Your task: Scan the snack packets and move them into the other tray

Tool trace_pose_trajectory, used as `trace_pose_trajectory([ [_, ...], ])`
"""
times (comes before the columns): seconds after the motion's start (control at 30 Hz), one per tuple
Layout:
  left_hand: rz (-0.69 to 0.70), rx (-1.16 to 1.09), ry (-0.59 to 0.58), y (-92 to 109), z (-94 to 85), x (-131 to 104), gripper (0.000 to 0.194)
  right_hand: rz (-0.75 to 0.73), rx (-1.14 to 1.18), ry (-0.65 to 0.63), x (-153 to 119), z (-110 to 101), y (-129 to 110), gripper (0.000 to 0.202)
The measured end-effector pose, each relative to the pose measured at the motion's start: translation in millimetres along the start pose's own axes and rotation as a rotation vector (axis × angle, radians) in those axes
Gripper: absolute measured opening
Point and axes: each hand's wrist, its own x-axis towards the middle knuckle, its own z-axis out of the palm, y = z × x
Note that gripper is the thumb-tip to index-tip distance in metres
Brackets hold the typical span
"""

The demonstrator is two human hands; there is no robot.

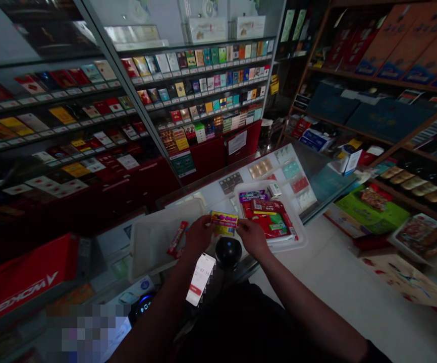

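Note:
Between both hands is a small yellow and pink snack packet (pixel 224 224), held flat by its two ends. My left hand (pixel 199 234) pinches its left end, and my right hand (pixel 252 237) pinches the right end. Just below the packet stands a round black device (pixel 228 253) with a small blue light, like a desktop barcode scanner. To the left, a white plastic bin (pixel 143 229) contains red-wrapped snacks (pixel 178 238), partly hidden by my left arm. Beyond my right hand, a white tray (pixel 299 241) holds several packets, mostly red (pixel 267 219).
A lit phone (pixel 201 280) lies near my left forearm. A red box (pixel 29 280) sits at the left. The glass counter (pixel 317 171) shows cigarette packs inside. Shelves of cigarette packs (pixel 203 83) line the wall ahead. Cartons and a green box (pixel 373 209) stand at the right.

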Motion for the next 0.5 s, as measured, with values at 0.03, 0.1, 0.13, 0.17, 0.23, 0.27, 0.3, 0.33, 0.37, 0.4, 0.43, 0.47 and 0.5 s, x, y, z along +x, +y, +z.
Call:
trace_pose_trajectory([
  [0.03,0.009,-0.021,-0.009,-2,1.8,-1,0.029,0.001,0.028,0.011,-3,1,0,0.03],
  [0.1,0.015,-0.057,-0.007,-6,5.4,-2,0.031,0.005,0.058,0.036,-7,2,-1,0.031],
  [0.13,0.014,-0.072,-0.001,-7,6.9,-3,0.032,0.009,0.068,0.045,-8,3,-1,0.031],
  [0.17,0.014,-0.084,0.004,-8,7.8,-4,0.033,0.012,0.079,0.048,-9,3,-1,0.032],
  [0.23,0.02,-0.082,0.019,-8,7.5,-5,0.034,0.01,0.078,0.05,-11,2,-3,0.032],
  [0.27,0.034,-0.061,0.03,-8,6.2,-6,0.034,0.003,0.058,0.052,-12,2,-5,0.032],
  [0.3,0.052,-0.035,0.042,-7,4.3,-7,0.034,-0.003,0.026,0.056,-12,2,-7,0.032],
  [0.33,0.068,-0.013,0.058,-6,1.9,-8,0.034,-0.008,-0.016,0.064,-12,2,-10,0.032],
  [0.37,0.079,-0.001,0.073,-4,-1.0,-9,0.034,-0.012,-0.057,0.071,-12,2,-13,0.031],
  [0.4,0.083,-0.004,0.084,-3,-4.0,-10,0.034,-0.016,-0.083,0.078,-12,3,-16,0.031],
  [0.43,0.081,-0.023,0.087,-2,-7.3,-11,0.033,-0.022,-0.091,0.078,-11,5,-20,0.032],
  [0.47,0.075,-0.054,0.084,-2,-10.6,-11,0.033,-0.03,-0.081,0.074,-10,6,-24,0.032],
  [0.5,0.068,-0.089,0.079,-2,-14.1,-12,0.034,-0.042,-0.061,0.063,-9,9,-28,0.032],
])
